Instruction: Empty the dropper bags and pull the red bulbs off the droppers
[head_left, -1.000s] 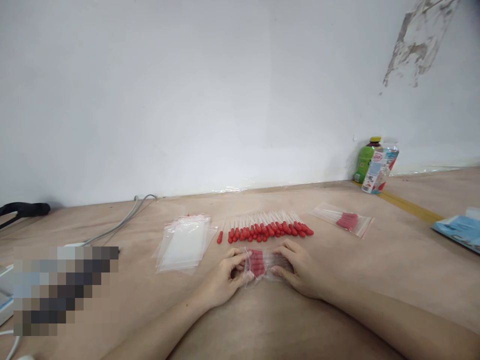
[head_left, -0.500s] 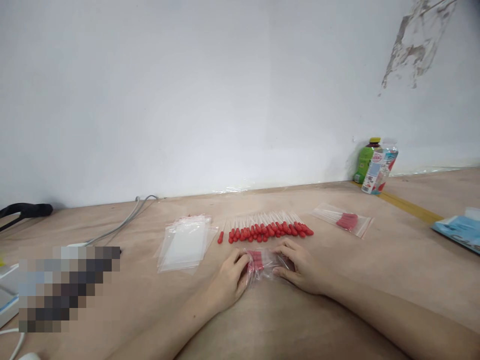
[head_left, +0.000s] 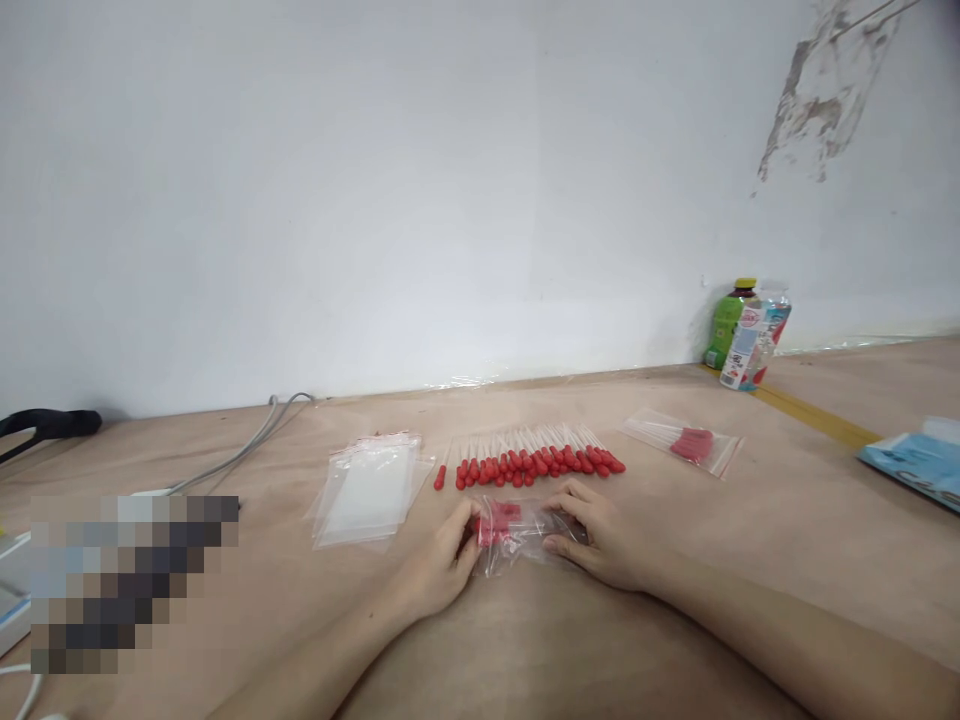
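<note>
Head view: your left hand point(head_left: 442, 562) and right hand point(head_left: 607, 535) pinch either end of a filled bag point(head_left: 496, 532), centre desk point(head_left: 525, 645); one packet point(head_left: 691, 444) apparently done, loose red-bulbed sticks point(head_left: 526, 464) and stacked bags point(head_left: 367, 492) pending.

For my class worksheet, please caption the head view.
Left and right hands hold a clear bag of red-bulbed droppers, loose droppers lying just beyond.

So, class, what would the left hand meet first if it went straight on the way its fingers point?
The left hand would likely meet the clear bag with red-ended pieces inside, right before it; exact contact is unclear.
</note>
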